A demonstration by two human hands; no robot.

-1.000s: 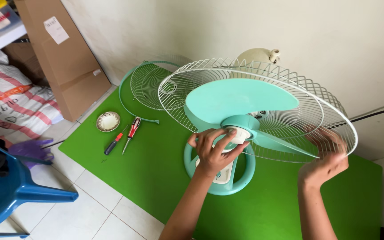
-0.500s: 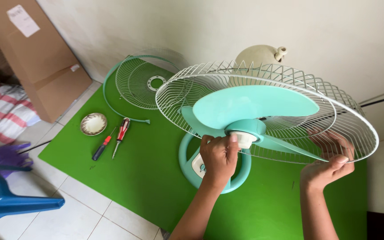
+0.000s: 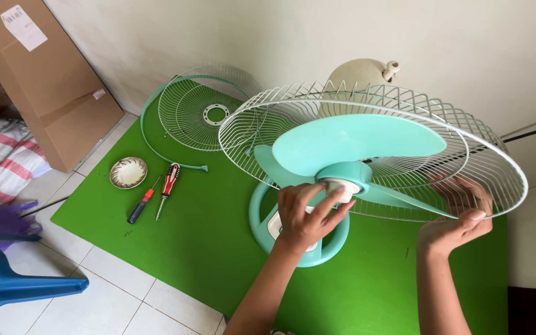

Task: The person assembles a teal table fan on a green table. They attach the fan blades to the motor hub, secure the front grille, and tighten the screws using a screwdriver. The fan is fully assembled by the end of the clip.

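Left of frame, dish [image 3: 128,172] and screwdrivers [image 3: 154,198] parked beside loose grille [image 3: 209,115] on green mat [image 3: 181,248]; centre, left hand [image 3: 308,217] fingers pinching fan's white cap [image 3: 340,188]; right hand [image 3: 457,224] fingers curled steadying rear grille [image 3: 497,186].

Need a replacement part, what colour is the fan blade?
The fan blade is mint green, clearest in the head view.

Person, two forearms in view: left hand [image 3: 308,217] and right hand [image 3: 457,223] bare, no gloves; forearms uncovered to frame edge, no sleeves, rings, watch or bracelets visible.
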